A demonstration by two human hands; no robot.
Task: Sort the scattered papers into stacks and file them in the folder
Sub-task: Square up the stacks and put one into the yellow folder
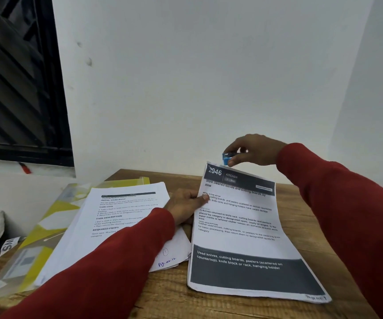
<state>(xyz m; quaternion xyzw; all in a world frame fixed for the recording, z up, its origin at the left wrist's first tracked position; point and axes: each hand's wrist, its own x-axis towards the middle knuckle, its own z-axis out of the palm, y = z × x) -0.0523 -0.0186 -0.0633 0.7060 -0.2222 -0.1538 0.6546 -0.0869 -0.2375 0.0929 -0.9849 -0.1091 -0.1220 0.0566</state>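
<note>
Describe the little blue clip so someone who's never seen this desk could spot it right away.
Start at the wooden table against the white wall. Follow the right-hand paper stack headed KITCHEN to its far edge; there the right hand pinches the blue clip. It is the only bright blue thing there.

Taking the printed stack [243,229] as your reference: bare wooden table [209,302] lies open in front of it; left, the second paper stack [117,217] and yellow folder [36,238] block passage.
</note>
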